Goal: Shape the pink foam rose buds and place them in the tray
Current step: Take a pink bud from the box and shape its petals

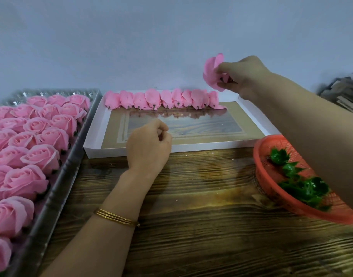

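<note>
My right hand [244, 76] holds a pink foam rose bud [211, 71] in the air, above the far right corner of the white tray [95, 134]. Fingers and thumb pinch the bud near its base. A row of several shaped pink buds [161, 99] lies along the tray's far edge, stems pointing toward me. My left hand [148, 145] hovers over the tray's near edge with fingers curled, holding nothing that I can see.
A silver tray [57, 176] packed with several open pink foam roses [39, 156] fills the left side. A red plastic basket [271, 182] with green leaf calyxes [303, 186] sits at the right under my forearm. Dark wooden table [191, 226] in front; stacked papers [345, 92] far right.
</note>
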`<move>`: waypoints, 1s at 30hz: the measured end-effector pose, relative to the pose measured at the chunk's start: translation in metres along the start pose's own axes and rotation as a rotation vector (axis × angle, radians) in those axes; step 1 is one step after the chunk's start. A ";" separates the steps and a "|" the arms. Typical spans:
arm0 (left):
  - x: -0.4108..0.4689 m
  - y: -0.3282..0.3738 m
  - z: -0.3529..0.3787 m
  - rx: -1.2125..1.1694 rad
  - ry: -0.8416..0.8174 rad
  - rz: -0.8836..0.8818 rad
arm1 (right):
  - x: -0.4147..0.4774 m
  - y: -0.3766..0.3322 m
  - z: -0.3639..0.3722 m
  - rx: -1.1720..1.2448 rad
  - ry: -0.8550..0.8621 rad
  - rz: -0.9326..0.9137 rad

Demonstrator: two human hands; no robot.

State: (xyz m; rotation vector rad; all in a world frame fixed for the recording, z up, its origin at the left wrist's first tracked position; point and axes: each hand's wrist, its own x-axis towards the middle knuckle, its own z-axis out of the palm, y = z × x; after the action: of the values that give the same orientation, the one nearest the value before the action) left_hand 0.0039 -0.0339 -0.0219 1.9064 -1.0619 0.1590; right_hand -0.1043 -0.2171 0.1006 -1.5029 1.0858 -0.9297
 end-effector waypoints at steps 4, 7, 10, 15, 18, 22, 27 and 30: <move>0.000 0.001 -0.001 -0.005 -0.003 -0.008 | -0.031 -0.006 0.015 0.130 -0.091 -0.032; 0.001 0.002 -0.001 -0.011 -0.013 -0.026 | -0.057 -0.003 0.028 0.141 -0.132 -0.055; 0.001 0.002 -0.002 -0.016 -0.034 -0.039 | -0.081 0.007 0.041 0.118 -0.157 -0.068; 0.001 0.003 -0.006 -0.091 -0.072 -0.042 | -0.112 0.033 0.049 0.308 -0.235 -0.018; 0.003 0.007 -0.009 -0.161 -0.085 -0.045 | -0.126 0.050 0.046 0.368 -0.240 -0.004; 0.005 0.013 -0.013 -0.244 -0.104 -0.089 | -0.137 0.068 0.043 0.339 -0.202 -0.016; 0.005 0.018 -0.012 -0.298 -0.157 -0.175 | -0.141 0.083 0.036 0.379 -0.153 -0.042; 0.004 0.020 -0.012 -0.370 -0.219 -0.249 | -0.141 0.087 0.035 0.424 -0.162 -0.042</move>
State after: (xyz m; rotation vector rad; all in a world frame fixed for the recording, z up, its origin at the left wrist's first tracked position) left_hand -0.0047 -0.0316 -0.0003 1.7210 -0.9105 -0.3715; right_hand -0.1277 -0.0795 0.0055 -1.2272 0.6893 -0.9775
